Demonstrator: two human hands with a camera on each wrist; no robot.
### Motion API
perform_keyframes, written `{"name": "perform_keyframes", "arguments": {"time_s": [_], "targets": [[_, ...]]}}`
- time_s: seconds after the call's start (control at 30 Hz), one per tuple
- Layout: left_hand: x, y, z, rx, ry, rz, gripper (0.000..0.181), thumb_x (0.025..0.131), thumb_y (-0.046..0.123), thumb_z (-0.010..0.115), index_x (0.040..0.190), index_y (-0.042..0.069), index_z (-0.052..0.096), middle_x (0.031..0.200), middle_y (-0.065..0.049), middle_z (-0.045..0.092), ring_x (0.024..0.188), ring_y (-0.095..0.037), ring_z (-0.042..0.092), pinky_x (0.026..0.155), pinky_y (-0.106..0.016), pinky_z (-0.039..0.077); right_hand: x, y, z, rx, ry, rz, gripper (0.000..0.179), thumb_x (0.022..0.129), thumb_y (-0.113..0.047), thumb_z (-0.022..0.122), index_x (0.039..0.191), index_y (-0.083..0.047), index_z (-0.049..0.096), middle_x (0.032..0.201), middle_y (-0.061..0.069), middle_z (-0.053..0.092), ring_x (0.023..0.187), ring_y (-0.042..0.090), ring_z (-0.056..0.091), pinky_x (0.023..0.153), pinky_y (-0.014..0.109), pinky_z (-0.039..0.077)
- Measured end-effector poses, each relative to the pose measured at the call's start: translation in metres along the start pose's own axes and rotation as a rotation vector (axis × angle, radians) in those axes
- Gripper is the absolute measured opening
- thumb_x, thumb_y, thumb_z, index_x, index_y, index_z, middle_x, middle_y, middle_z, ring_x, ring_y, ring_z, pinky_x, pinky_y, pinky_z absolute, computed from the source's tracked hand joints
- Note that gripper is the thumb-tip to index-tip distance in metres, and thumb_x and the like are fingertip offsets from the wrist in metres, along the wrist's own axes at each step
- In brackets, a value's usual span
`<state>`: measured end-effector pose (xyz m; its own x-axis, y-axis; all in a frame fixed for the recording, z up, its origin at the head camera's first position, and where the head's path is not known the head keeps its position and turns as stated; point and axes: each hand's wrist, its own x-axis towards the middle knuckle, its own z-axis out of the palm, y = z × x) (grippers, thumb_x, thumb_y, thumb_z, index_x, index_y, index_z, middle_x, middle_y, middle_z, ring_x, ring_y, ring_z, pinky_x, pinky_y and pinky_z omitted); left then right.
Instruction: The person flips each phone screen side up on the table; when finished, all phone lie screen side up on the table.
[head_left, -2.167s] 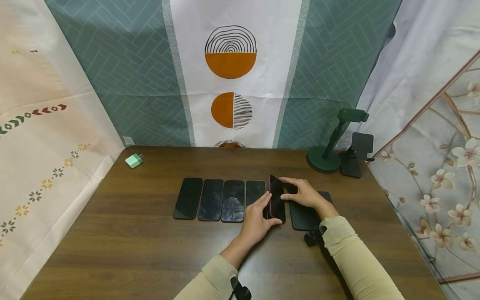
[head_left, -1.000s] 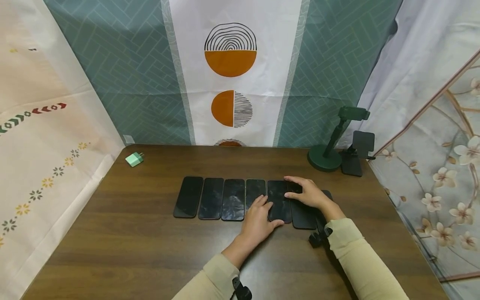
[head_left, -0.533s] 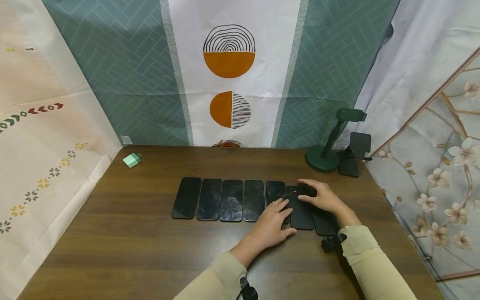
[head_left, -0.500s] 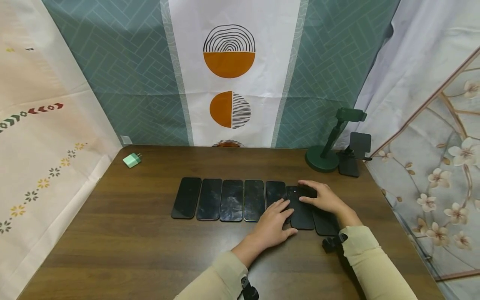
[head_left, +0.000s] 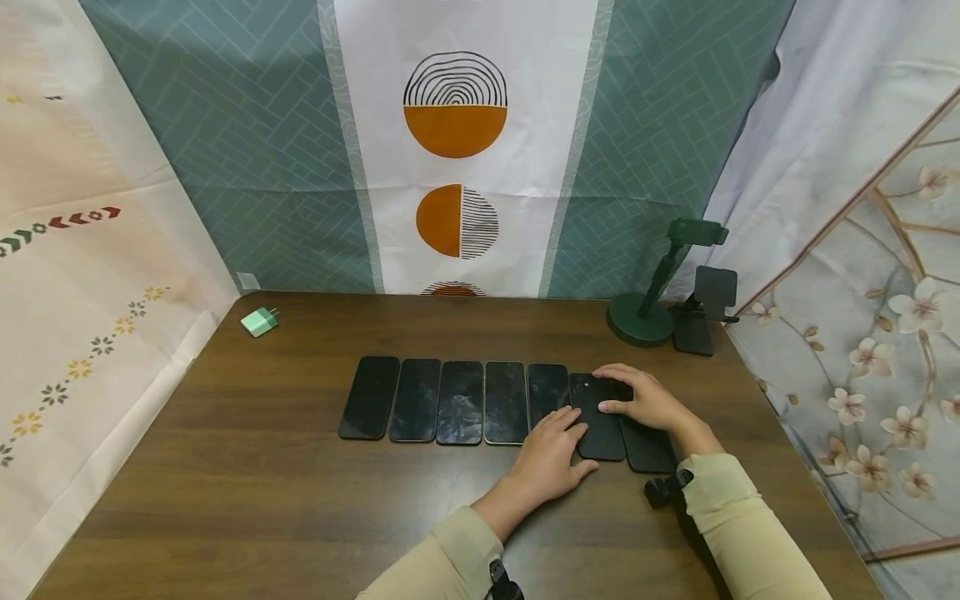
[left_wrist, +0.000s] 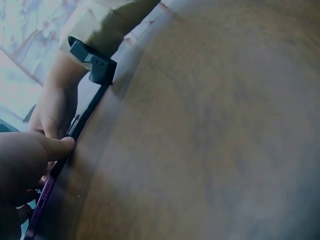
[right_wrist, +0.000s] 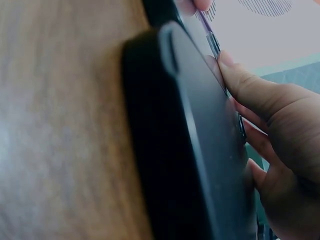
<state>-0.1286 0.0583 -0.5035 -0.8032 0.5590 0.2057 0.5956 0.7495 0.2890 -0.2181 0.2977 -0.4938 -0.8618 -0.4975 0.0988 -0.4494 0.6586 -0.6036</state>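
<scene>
On the wooden table [head_left: 300,500], a row of several dark phones lies flat. My left hand [head_left: 546,462] rests over the lower right of the fifth phone [head_left: 547,387], fingers reaching to the left edge of the black sixth phone [head_left: 600,433], its thumb at that phone's bottom edge. The sixth phone lies back up, with a camera near its top. At its upper right my right hand [head_left: 648,402] touches it, forefinger by the top edge and thumb on the right side. Partly under the right hand is a seventh black phone [head_left: 648,446]. In the left wrist view a purple edge [left_wrist: 42,200] shows beside the left fingers.
To the left lie a phone [head_left: 369,398] and a second phone [head_left: 415,400], then a third phone [head_left: 461,404] and a fourth phone [head_left: 506,404]. A green charger [head_left: 259,322] lies far left. A green stand [head_left: 641,321] and a black stand [head_left: 693,333] stand at back right.
The fifth phone, earlier held tilted up on its edge by both hands, now lies flat and face up. Both hands have moved right onto the sixth phone, which has not moved.
</scene>
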Motion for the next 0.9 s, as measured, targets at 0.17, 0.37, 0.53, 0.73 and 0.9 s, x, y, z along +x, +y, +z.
{"name": "perform_keyframes", "arguments": {"time_s": [0.17, 0.37, 0.53, 0.73, 0.9], "targets": [[0.001, 0.001, -0.001, 0.01, 0.023, -0.014, 0.059, 0.092, 0.051, 0.071, 0.134, 0.011, 0.066, 0.148, -0.007, 0.054, 0.143, -0.02, 0.043, 0.118, -0.034, 0.033, 0.001, -0.001, 0.0, 0.006, 0.01, 0.012, 0.059, 0.087, -0.025, 0.081, 0.14, -0.008, 0.059, 0.142, 0.017, 0.056, 0.13, 0.041, 0.052, 0.104, 0.063, 0.041], [0.001, 0.007, 0.002, 0.04, 0.006, -0.028, 0.06, 0.092, 0.055, 0.068, 0.135, 0.013, 0.066, 0.149, -0.004, 0.053, 0.145, -0.02, 0.04, 0.119, -0.038, 0.032, -0.005, 0.002, 0.0, -0.009, 0.045, 0.039, 0.062, 0.092, -0.027, 0.077, 0.144, -0.003, 0.054, 0.145, 0.021, 0.053, 0.134, 0.045, 0.048, 0.106, 0.066, 0.038], [0.003, 0.008, 0.006, 0.024, 0.039, -0.019, 0.063, 0.09, 0.059, 0.069, 0.134, 0.014, 0.067, 0.149, -0.001, 0.053, 0.145, -0.019, 0.04, 0.119, -0.041, 0.032, -0.007, 0.006, 0.0, -0.025, 0.047, 0.051, 0.06, 0.094, -0.025, 0.074, 0.145, -0.001, 0.053, 0.147, 0.023, 0.052, 0.137, 0.045, 0.044, 0.115, 0.068, 0.021], [0.006, 0.0, 0.008, -0.07, 0.045, 0.021, 0.06, 0.088, 0.05, 0.075, 0.132, 0.01, 0.068, 0.145, -0.001, 0.058, 0.14, -0.015, 0.046, 0.119, -0.04, 0.032, -0.009, 0.006, 0.0, 0.005, 0.033, 0.029, 0.058, 0.094, -0.02, 0.074, 0.145, -0.002, 0.053, 0.147, 0.025, 0.051, 0.138, 0.046, 0.043, 0.117, 0.068, 0.012], [0.008, -0.005, 0.006, -0.131, 0.033, 0.043, 0.057, 0.09, 0.044, 0.075, 0.132, 0.006, 0.067, 0.144, -0.003, 0.058, 0.139, -0.014, 0.047, 0.119, -0.037, 0.031, -0.011, 0.006, -0.002, 0.02, 0.046, 0.033, 0.054, 0.095, -0.016, 0.072, 0.144, -0.001, 0.054, 0.146, 0.027, 0.051, 0.139, 0.051, 0.039, 0.117, 0.069, 0.013]]}}
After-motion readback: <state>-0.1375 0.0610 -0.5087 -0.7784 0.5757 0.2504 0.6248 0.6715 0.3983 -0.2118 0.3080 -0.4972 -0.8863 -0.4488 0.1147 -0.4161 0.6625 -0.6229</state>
